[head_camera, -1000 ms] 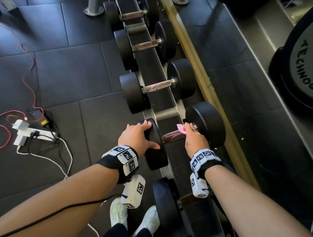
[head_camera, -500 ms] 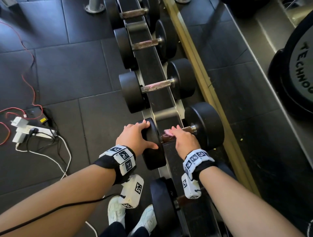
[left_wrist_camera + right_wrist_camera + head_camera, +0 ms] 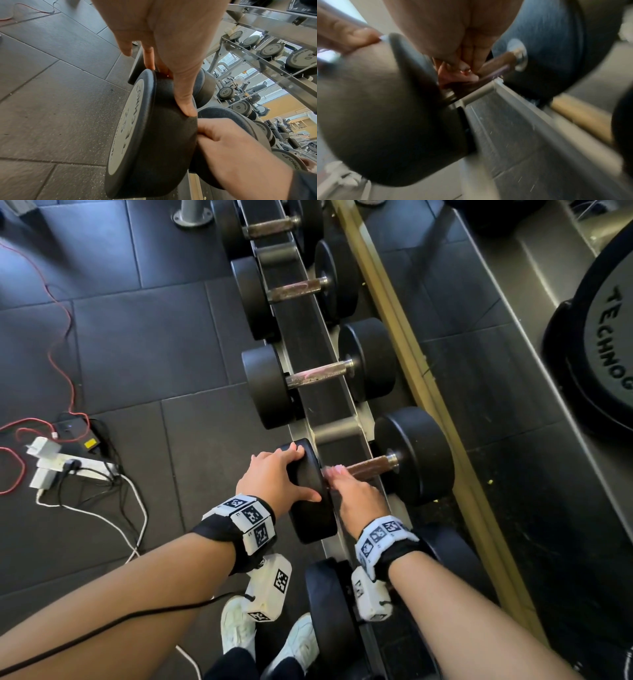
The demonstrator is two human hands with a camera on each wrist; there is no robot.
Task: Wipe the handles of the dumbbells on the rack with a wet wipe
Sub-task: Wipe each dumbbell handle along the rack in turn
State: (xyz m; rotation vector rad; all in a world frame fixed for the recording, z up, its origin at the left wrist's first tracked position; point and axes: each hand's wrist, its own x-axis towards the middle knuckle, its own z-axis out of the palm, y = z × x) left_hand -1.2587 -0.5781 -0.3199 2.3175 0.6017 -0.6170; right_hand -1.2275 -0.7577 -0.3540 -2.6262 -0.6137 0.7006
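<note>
Low in the centre of the head view, the left hand point(image 3: 279, 479) lies over the near black round rubber head of the dumbbell point(image 3: 310, 491), fingers loosely draped on its rim, steadying it on the long dark metal rack point(image 3: 308, 364). The right hand point(image 3: 358, 498) is curled round the pale pink wet wipe point(image 3: 337, 470), pressing it on the brown knurled handle point(image 3: 368, 468) at the end beside that head. The wiping of this handle looks under way; next, slide the wipe along toward the far head at centre right.
</note>
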